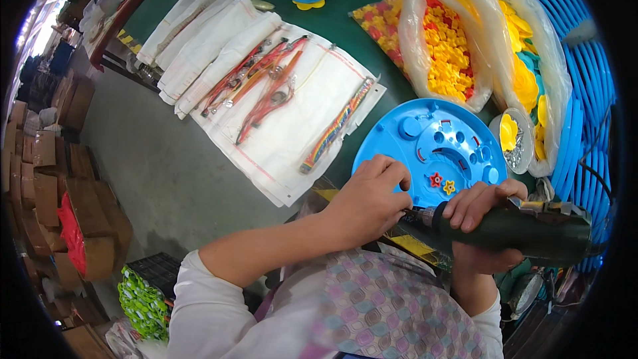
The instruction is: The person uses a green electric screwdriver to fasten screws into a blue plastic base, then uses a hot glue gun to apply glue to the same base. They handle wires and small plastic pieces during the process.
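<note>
My right hand point(480, 211) is wrapped round a dark green electric screwdriver point(541, 231), held sideways with its bit toward the left. At the bit's tip, the fingers of my left hand point(365, 203) are pinched together; what they hold, if anything, is too small to make out. Just beyond both hands lies a round blue plastic tray point(375, 149) with holes, slots and raised posts. A small red flower-shaped piece point(435, 179) and a yellow star-shaped piece point(450, 187) sit on its near part.
Right of the tray is a bowl point(530, 134) of screws with a yellow cup inside. Behind stand plastic bags of small yellow-red pieces point(446, 60) and yellow parts point(522, 80). Wire bundles point(266, 86) lie on white sheets point(246, 159). Blue parts point(588, 93) are stacked at right, cartons point(46, 199) at left.
</note>
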Demonstrator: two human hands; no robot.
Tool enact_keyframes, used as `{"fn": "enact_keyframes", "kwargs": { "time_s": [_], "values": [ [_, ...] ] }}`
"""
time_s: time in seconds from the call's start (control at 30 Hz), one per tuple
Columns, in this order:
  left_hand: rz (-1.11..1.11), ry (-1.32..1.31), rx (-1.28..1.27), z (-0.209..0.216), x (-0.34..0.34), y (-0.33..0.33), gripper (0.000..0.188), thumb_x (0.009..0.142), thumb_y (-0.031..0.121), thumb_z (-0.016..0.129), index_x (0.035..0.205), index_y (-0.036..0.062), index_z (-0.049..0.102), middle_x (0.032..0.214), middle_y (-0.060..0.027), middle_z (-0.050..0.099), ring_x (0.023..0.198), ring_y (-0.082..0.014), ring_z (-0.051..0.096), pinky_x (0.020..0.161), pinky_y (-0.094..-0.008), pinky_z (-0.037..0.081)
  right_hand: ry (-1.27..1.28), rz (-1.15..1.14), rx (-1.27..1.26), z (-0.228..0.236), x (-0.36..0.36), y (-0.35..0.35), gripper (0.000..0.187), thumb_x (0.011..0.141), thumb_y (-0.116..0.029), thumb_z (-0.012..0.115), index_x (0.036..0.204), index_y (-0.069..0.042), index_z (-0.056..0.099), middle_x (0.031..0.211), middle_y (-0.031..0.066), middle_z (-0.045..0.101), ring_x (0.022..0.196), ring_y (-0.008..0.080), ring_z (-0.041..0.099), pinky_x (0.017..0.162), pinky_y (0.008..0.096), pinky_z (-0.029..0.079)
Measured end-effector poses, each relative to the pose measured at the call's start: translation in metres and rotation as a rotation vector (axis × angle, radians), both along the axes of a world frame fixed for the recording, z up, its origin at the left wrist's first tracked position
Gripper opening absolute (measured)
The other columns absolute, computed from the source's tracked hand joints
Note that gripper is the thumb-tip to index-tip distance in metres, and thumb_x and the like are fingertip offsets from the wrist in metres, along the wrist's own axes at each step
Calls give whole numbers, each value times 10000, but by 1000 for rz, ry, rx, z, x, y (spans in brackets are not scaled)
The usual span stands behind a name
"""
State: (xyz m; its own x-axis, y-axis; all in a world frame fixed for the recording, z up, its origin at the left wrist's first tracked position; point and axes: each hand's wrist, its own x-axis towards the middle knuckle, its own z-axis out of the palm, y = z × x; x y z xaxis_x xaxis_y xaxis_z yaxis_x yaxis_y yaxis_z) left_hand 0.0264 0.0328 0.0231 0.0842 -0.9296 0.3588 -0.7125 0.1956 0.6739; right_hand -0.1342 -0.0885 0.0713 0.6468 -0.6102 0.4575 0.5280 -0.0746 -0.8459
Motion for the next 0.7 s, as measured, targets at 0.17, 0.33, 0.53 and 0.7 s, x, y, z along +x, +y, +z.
{"fn": "enact_keyframes", "kwargs": {
  "time_s": [0.17,0.33,0.53,0.7],
  "values": [
    [34,-49,-1,6,9,-1,219,713,112,816,878,110,672,1099,-57,577,1118,-295,522,931,-413,439,12,32,16,6,7,0,844,817,-711,697,1281,-52,445,760,74,606,708,196,626,692,366,565],
    [102,75,-27,10,30,3,268,764,156,814,989,89,685,1079,-78,603,1063,-314,564,922,-424,473,23,-23,-3,5,9,-1,862,788,-707,733,1269,-50,451,766,83,626,701,200,640,680,367,572],
    [977,-509,129,0,134,49,240,804,248,806,900,59,695,868,-110,647,882,-309,614,784,-437,507,47,-107,-30,4,-1,-11,816,839,-694,695,1257,-40,443,752,73,609,689,193,625,664,361,563],
    [886,-183,394,-15,152,64,158,854,161,743,865,42,638,852,-104,630,852,-283,617,749,-404,508,92,-126,-8,4,-1,-14,799,852,-692,677,1251,-40,441,750,74,600,687,192,618,666,373,560]
  ]
}}
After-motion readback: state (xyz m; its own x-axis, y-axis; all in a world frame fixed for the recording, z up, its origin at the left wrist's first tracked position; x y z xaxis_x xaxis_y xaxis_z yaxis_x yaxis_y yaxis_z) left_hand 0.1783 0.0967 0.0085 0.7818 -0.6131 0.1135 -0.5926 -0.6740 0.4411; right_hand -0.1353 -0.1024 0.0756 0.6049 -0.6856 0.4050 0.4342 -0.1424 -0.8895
